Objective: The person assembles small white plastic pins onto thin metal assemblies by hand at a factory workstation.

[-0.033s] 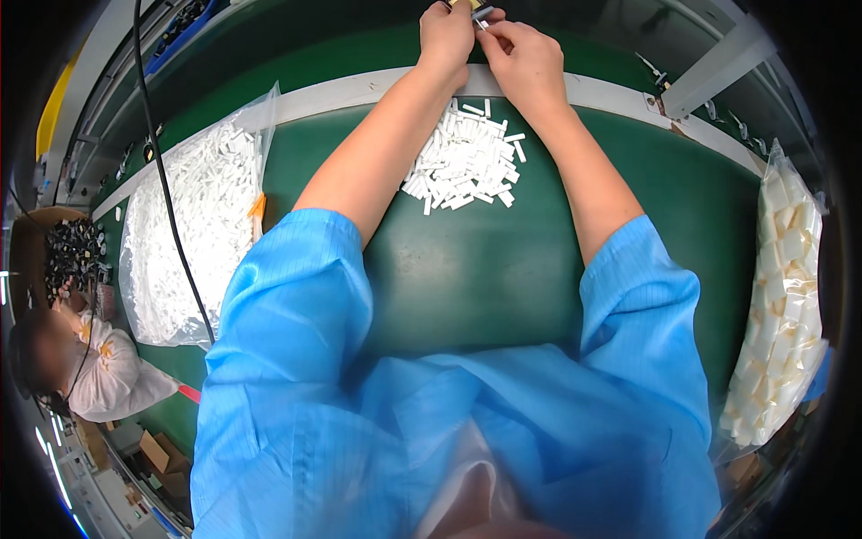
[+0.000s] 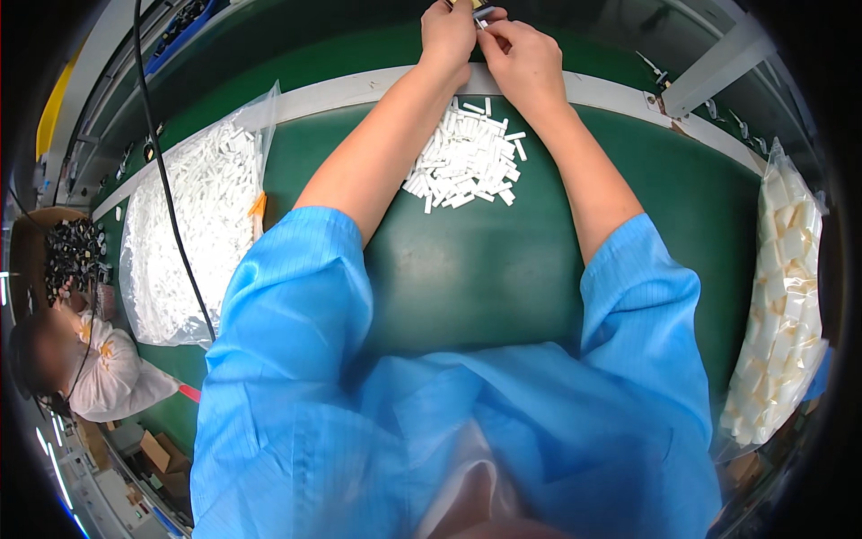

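My left hand [image 2: 449,34] and my right hand [image 2: 523,56] meet at the far edge of the green work surface [image 2: 485,269], fingertips pinched together on a small dark and yellow part [image 2: 480,11] that is mostly hidden by the fingers. Just below the hands, between my forearms, lies a loose pile of small white plastic pieces [image 2: 467,162]. Blue sleeves cover my upper arms.
A clear bag of white pieces [image 2: 193,225] lies at the left, with a black cable [image 2: 166,180] hanging across it. A clear bag of cream blocks [image 2: 781,287] lies at the right. A white rail [image 2: 359,90] crosses behind the pile. Another person [image 2: 85,359] sits lower left.
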Motion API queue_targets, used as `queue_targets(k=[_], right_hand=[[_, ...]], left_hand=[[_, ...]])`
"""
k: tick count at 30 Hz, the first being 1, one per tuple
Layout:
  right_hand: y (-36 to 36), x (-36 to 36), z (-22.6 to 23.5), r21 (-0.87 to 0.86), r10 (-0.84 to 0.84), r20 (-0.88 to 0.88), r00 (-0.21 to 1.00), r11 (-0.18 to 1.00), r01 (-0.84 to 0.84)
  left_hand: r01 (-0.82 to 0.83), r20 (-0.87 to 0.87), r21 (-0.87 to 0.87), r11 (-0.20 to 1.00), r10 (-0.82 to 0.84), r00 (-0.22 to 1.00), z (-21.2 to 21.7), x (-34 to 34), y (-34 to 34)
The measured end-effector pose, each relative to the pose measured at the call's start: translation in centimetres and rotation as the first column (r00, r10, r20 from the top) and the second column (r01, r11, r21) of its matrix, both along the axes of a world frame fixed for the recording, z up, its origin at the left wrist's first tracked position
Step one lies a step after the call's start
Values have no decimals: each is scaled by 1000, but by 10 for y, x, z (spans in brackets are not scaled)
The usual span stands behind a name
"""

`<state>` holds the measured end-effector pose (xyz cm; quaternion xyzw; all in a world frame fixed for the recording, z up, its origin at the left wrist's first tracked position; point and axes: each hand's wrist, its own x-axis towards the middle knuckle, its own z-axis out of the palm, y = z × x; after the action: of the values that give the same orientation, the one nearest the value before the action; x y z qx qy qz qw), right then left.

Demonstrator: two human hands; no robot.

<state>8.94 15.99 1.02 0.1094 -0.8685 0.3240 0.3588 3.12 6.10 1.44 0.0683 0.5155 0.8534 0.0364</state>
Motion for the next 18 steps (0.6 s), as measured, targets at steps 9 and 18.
queue_targets(k=[9, 18], right_hand=[[11, 25, 47, 173, 61, 589, 806, 965, -199], [-7, 34, 33, 372, 104, 439, 893, 883, -286]], left_hand=[[-256, -391, -697, 669, -56, 919, 15, -18, -39], [-599, -596, -786, 151, -443, 670, -13, -24, -57]])
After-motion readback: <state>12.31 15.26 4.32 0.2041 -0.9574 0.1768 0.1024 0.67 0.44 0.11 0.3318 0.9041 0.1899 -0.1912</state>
